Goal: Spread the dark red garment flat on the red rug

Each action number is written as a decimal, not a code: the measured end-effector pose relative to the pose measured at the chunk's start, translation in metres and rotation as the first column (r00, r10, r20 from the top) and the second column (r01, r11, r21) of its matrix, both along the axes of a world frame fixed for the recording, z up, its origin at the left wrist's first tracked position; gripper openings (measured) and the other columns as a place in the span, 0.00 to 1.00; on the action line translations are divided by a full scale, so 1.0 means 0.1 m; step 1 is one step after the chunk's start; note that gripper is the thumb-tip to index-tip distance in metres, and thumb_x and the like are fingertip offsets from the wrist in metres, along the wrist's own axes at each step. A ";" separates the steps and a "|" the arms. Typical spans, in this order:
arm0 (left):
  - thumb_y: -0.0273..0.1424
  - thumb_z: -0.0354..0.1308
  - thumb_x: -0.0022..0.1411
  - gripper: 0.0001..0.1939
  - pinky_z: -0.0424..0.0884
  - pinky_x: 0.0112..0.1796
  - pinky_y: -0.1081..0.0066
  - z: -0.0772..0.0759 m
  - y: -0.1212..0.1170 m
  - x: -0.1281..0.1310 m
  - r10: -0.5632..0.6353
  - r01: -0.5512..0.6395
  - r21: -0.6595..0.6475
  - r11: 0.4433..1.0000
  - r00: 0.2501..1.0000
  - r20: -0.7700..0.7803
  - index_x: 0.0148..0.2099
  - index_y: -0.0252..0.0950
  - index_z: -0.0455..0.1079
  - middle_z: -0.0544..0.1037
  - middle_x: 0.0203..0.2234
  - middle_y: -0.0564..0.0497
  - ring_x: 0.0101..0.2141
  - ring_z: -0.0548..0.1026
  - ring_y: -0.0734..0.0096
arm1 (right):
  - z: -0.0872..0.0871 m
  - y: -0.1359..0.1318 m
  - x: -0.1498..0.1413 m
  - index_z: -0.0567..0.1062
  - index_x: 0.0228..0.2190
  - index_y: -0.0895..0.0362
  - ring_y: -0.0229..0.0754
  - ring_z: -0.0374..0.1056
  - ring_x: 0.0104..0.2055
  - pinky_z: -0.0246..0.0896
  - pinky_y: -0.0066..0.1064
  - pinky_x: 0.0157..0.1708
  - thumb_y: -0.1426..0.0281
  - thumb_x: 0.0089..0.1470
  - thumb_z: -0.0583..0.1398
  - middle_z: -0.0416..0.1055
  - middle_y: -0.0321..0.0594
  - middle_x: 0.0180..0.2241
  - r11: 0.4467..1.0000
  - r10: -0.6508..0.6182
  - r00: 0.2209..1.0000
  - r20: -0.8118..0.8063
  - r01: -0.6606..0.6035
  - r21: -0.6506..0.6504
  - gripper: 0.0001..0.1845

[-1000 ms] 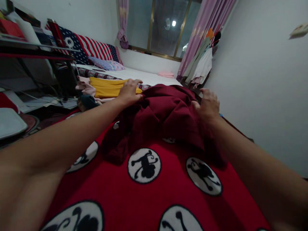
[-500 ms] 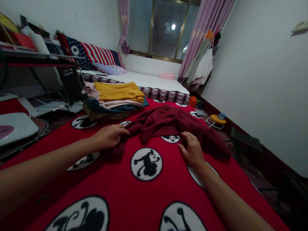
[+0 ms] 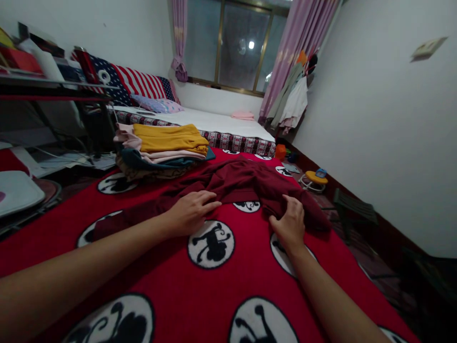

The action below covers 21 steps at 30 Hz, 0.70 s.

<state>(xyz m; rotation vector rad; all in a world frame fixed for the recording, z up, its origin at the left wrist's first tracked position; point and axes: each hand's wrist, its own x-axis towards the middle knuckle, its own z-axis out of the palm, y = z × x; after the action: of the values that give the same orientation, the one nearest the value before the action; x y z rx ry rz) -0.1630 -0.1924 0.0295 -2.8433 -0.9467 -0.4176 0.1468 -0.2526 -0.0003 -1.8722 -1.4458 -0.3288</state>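
A dark red long-sleeved top (image 3: 246, 178) lies spread and wrinkled on the red blanket (image 3: 250, 257), its sleeves out to both sides. My left hand (image 3: 191, 212) rests by its near edge, fingers stretched to the right with the thumb beneath them, holding nothing that I can see. One sleeve runs left behind that wrist. My right hand (image 3: 290, 221) is at the other side of the top, fingertips against the cloth, thumb and fingers apart. A stack of folded clothes (image 3: 167, 138), mustard yellow on top, sits beyond my left hand.
Behind the blanket is a bed (image 3: 214, 121) with a white sheet. A cluttered table (image 3: 53, 90) stands at the left, a white seat (image 3: 21, 193) below it. To the right are a yellow stool (image 3: 316, 177) and a dark folding stool (image 3: 353, 207).
My left hand has let go of the left sleeve and moved right to the top's near edge. The sleeve now lies stretched out leftward. My right hand has shifted slightly right along the cloth.
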 end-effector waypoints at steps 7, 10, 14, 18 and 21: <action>0.17 0.45 0.56 0.31 0.70 0.48 0.67 -0.19 0.43 0.22 0.153 -0.142 -0.080 0.987 0.977 0.147 0.60 0.39 0.68 0.76 0.50 0.46 0.49 0.73 0.63 | -0.06 0.08 0.13 0.68 0.52 0.60 0.54 0.64 0.52 0.59 0.46 0.54 0.71 0.44 0.57 0.68 0.51 0.48 0.997 0.072 0.994 -0.084 -0.070 0.031 0.30; 0.20 0.47 0.55 0.26 0.70 0.50 0.67 -0.11 0.54 0.16 0.176 -0.089 -0.229 0.969 0.903 0.392 0.53 0.39 0.74 0.80 0.44 0.49 0.45 0.76 0.64 | -0.08 0.13 0.21 0.75 0.40 0.57 0.50 0.67 0.46 0.61 0.44 0.51 0.70 0.48 0.53 0.72 0.48 0.42 0.987 0.133 0.978 -0.159 -0.116 0.112 0.17; 0.31 0.50 0.57 0.19 0.73 0.47 0.64 0.15 0.58 0.02 0.330 -0.047 -0.385 0.922 0.615 0.716 0.47 0.33 0.75 0.81 0.38 0.47 0.42 0.77 0.61 | -0.05 0.16 0.31 0.75 0.34 0.57 0.49 0.68 0.47 0.60 0.44 0.53 0.68 0.50 0.53 0.73 0.48 0.42 0.938 0.183 0.944 -0.276 -0.083 0.336 0.13; 0.36 0.53 0.55 0.17 0.73 0.47 0.63 0.54 0.45 -0.20 0.292 0.025 -0.372 0.928 0.575 0.764 0.43 0.37 0.76 0.81 0.38 0.48 0.42 0.77 0.59 | 0.18 0.00 0.35 0.75 0.36 0.56 0.47 0.68 0.51 0.57 0.45 0.56 0.69 0.51 0.53 0.74 0.46 0.46 0.872 0.321 0.889 -0.326 -0.143 0.468 0.12; 0.37 0.56 0.53 0.15 0.72 0.47 0.63 0.79 0.21 -0.39 0.226 0.061 -0.371 0.927 0.698 0.679 0.41 0.39 0.76 0.80 0.38 0.49 0.42 0.76 0.59 | 0.43 -0.28 0.39 0.75 0.34 0.55 0.48 0.68 0.51 0.59 0.44 0.54 0.71 0.51 0.53 0.75 0.43 0.46 0.847 0.422 0.839 -0.343 -0.230 0.480 0.12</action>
<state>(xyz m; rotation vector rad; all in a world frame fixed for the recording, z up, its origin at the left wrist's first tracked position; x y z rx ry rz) -0.2021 -0.1718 0.1083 -2.9427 -1.3884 -1.5843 0.1857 -0.2806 0.0425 -1.2104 -1.2350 -0.0312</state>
